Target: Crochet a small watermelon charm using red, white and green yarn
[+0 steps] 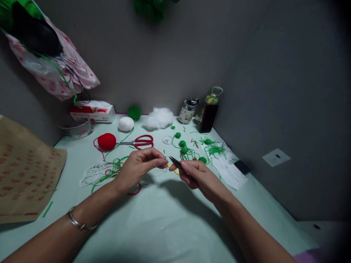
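My left hand is closed in a pinch near the middle of the table, on something small that I cannot make out. Facing it, my right hand grips a dark pointed tool, its tips close to my left fingertips. Below and behind the fingers lies a yellow item, partly hidden. Red-handled scissors rest beyond my left hand. Small green balls with loose thread lie behind my right hand.
Red yarn, white yarn, stuffing and tangled strands lie around. A pen holder, a phone and a bottle stand at the back. A brown paper bag is at left.
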The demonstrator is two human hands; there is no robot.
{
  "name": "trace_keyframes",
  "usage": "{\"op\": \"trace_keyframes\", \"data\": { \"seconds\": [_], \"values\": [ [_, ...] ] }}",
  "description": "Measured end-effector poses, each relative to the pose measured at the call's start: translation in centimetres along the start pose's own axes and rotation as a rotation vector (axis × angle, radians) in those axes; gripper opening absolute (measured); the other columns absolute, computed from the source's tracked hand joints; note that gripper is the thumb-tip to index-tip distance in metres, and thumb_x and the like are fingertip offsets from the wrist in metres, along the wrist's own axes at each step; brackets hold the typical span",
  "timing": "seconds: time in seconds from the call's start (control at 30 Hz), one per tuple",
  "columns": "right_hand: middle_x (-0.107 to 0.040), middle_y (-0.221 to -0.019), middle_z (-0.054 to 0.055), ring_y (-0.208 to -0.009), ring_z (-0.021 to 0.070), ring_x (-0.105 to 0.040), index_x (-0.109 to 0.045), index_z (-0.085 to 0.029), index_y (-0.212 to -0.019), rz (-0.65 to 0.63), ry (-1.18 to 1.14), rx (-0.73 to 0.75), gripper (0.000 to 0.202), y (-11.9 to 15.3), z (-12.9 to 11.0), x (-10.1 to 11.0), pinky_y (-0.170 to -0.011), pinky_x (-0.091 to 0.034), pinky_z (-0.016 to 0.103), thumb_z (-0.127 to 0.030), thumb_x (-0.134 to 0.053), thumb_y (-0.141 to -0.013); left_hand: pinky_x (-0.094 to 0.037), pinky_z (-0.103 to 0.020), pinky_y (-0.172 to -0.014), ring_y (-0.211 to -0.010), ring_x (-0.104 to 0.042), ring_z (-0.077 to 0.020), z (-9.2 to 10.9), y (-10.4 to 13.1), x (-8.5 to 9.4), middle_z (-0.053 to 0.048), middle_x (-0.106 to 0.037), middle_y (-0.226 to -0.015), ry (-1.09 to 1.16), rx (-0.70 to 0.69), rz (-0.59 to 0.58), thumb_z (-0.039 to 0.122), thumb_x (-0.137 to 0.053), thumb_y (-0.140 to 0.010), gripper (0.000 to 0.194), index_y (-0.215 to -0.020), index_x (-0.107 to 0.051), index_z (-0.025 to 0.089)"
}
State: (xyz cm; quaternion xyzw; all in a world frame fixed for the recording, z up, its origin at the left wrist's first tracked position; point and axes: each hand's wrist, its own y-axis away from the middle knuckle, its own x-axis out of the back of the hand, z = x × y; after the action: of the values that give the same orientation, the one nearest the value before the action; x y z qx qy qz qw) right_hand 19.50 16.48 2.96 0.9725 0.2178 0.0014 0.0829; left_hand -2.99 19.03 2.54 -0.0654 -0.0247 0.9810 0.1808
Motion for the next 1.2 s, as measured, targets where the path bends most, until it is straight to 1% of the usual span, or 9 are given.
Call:
{"op": "trace_keyframes", "data": {
  "seconds": [0.2, 0.3, 0.5, 0.67, 0.77, 0.9, 0.97, 1.1, 1.2],
  "values": [
    [-0.031, -0.058, -0.007, -0.054, 0.0104, -0.019, -0.079, -0.019, -0.095, 0.045, 0.109, 0.045, 0.043, 0.0, 0.4, -0.1, -0.052, -0.016, 0.029, -0.059, -0.062, -0.096, -0.056, -0.029, -0.080, -0.080, -0.073, -0.0183, -0.2, 0.0, 0.0, -0.002, -0.079, -0.079, -0.003, -0.001, -0.004, 0.028, -0.079, -0.086, 0.010, -0.080, -0.076, 0.021],
    [-0.030, -0.059, -0.007, -0.055, 0.0105, -0.019, -0.079, -0.020, -0.097, 0.040, 0.114, 0.040, 0.041, -0.1, 0.5, 0.0, -0.053, -0.015, 0.030, -0.057, -0.062, -0.097, -0.055, -0.029, -0.080, -0.080, -0.072, -0.0177, -0.3, 0.0, 0.0, -0.002, -0.079, -0.079, -0.018, -0.003, -0.004, 0.029, -0.080, -0.086, 0.012, -0.080, -0.075, 0.020],
    [-0.030, -0.058, -0.008, -0.054, 0.0098, -0.019, -0.079, -0.018, -0.095, 0.027, 0.106, 0.052, 0.043, 0.0, 0.5, -0.2, -0.053, -0.015, 0.029, -0.057, -0.063, -0.096, -0.053, -0.029, -0.077, -0.078, -0.069, -0.0174, -0.4, 0.0, 0.0, -0.002, -0.078, -0.079, -0.058, -0.010, -0.018, 0.031, -0.079, -0.085, 0.013, -0.079, -0.075, 0.019],
    [-0.034, -0.059, -0.007, -0.053, 0.0091, -0.020, -0.081, -0.018, -0.094, 0.018, 0.062, 0.014, 0.044, 0.1, 0.5, -0.4, -0.051, -0.015, 0.029, -0.059, -0.063, -0.094, -0.051, -0.029, -0.075, -0.077, -0.066, -0.0167, -0.3, 0.0, 0.1, -0.001, -0.075, -0.077, -0.106, -0.020, -0.013, 0.029, -0.077, -0.084, 0.012, -0.079, -0.074, 0.018],
    [-0.036, -0.060, -0.007, -0.052, 0.0081, -0.021, -0.081, -0.017, -0.094, 0.008, 0.020, -0.027, 0.047, 0.0, 0.5, -0.3, -0.049, -0.013, 0.028, -0.062, -0.065, -0.092, -0.051, -0.029, -0.075, -0.076, -0.066, -0.0167, -0.3, 0.1, 0.1, -0.001, -0.074, -0.076, -0.141, -0.039, -0.017, 0.029, -0.076, -0.085, 0.012, -0.079, -0.074, 0.019],
    [-0.037, -0.058, -0.008, -0.049, 0.0065, -0.018, -0.080, -0.017, -0.098, -0.043, -0.047, -0.089, 0.048, -0.2, 0.6, -0.2, -0.047, -0.010, 0.026, -0.061, -0.065, -0.093, -0.050, -0.028, -0.073, -0.075, -0.066, -0.0162, -0.5, 0.1, 0.3, 0.000, -0.075, -0.077, -0.215, -0.094, -0.025, 0.027, -0.073, -0.087, 0.010, -0.080, -0.075, 0.019],
    [-0.039, -0.056, -0.009, -0.046, 0.0059, -0.019, -0.080, -0.017, -0.099, -0.076, -0.091, -0.114, 0.047, -0.3, 0.7, -0.1, -0.044, -0.012, 0.025, -0.061, -0.065, -0.093, -0.050, -0.027, -0.073, -0.075, -0.066, -0.0160, -0.5, 0.1, 0.5, -0.001, -0.075, -0.078, -0.260, -0.135, -0.039, 0.025, -0.072, -0.088, 0.010, -0.081, -0.075, 0.019],
    [-0.042, -0.056, -0.009, -0.044, 0.0058, -0.024, -0.079, -0.017, -0.097, -0.127, -0.162, -0.165, 0.045, -0.3, 0.9, 0.1, -0.040, -0.021, 0.021, -0.060, -0.067, -0.092, -0.050, -0.026, -0.074, -0.077, -0.067, -0.0155, -0.5, 0.0, 1.1, -0.001, -0.076, -0.082, -0.354, -0.262, -0.093, 0.020, -0.071, -0.090, 0.011, -0.081, -0.076, 0.019],
    [-0.044, -0.058, -0.008, -0.044, 0.0046, -0.023, -0.078, -0.015, -0.096, -0.161, -0.218, -0.215, 0.045, -0.2, 1.1, 0.2, -0.039, -0.019, 0.019, -0.059, -0.070, -0.091, -0.051, -0.025, -0.076, -0.078, -0.068, -0.0152, -0.5, 0.0, 1.5, -0.002, -0.077, -0.084, -0.419, -0.375, -0.145, 0.017, -0.069, -0.092, 0.012, -0.083, -0.076, 0.019]
  ]
}}
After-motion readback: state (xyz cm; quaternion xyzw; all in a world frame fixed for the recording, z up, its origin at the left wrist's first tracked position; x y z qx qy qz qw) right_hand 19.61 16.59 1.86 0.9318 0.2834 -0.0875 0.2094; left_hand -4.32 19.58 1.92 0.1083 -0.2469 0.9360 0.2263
